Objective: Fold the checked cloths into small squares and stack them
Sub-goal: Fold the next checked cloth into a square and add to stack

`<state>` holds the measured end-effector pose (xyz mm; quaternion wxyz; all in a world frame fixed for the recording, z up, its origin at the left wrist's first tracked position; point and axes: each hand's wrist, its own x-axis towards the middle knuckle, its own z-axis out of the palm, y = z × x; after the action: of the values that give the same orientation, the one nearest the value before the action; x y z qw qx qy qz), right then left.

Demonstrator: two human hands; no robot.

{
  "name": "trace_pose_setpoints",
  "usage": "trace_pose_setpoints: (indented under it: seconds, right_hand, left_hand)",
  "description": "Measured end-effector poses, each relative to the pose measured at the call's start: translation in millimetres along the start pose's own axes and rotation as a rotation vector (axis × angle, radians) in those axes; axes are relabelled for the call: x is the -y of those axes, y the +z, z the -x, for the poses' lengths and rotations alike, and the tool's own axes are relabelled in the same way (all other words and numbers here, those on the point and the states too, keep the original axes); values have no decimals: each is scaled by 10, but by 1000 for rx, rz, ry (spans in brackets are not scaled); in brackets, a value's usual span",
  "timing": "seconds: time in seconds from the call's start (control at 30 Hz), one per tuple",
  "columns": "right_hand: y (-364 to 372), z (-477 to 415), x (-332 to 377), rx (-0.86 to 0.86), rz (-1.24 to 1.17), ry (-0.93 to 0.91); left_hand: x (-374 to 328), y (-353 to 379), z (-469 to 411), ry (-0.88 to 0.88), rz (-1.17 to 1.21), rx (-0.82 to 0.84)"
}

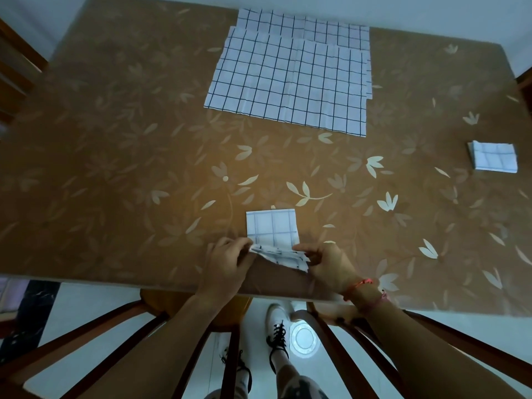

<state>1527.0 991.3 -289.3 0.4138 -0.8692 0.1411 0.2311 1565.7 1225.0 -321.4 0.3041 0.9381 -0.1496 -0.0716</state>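
Observation:
A white cloth with dark checks, folded into a narrow strip (272, 227), lies near the table's front edge. My left hand (227, 262) pinches its near left corner and my right hand (331, 263) pinches its near right corner, lifting the near end off the table. Flat unfolded checked cloths (288, 79) lie overlapped at the far middle of the table. A small stack of folded checked squares (493, 156) sits at the right side.
The table (129, 168) wears a brown cloth with a pale leaf pattern. A wooden chair (178, 326) stands under the front edge by my legs. More wooden chair parts show at the far left (14, 67).

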Motion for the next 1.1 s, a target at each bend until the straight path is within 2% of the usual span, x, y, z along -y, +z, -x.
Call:
trace_pose_setpoints:
  seconds: [0.07, 0.13, 0.3, 0.57, 0.67, 0.77, 0.83, 1.03, 1.1]
  right_hand:
    - [11, 4, 6, -96, 163, -59]
    - [17, -11, 16, -159, 157, -97]
    - [-23, -100, 96, -293, 106, -108]
    - [-9, -304, 181, -295, 34, -3]
    - [-8, -342, 211, -311, 18, 5]
    - [-19, -343, 255, -298, 62, 2]
    - [-18, -346, 260, -272, 96, 8]
    - [-6, -370, 236, -245, 141, -24]
    - [17, -376, 232, -291, 206, -48]
  left_hand:
    - [53, 24, -38, -66, 21, 23]
    - [64, 23, -65, -109, 76, 28]
    - [-15, -38, -154, -91, 171, -25]
    - [23, -2, -259, -136, 160, -18]
    - [32, -23, -272, -33, 50, -37]
    - [46, -43, -275, 216, -202, -69]
    - [58, -54, -298, 312, -313, -27]
    - [114, -62, -350, 288, -453, 157]
    - [125, -60, -349, 273, -472, 196]
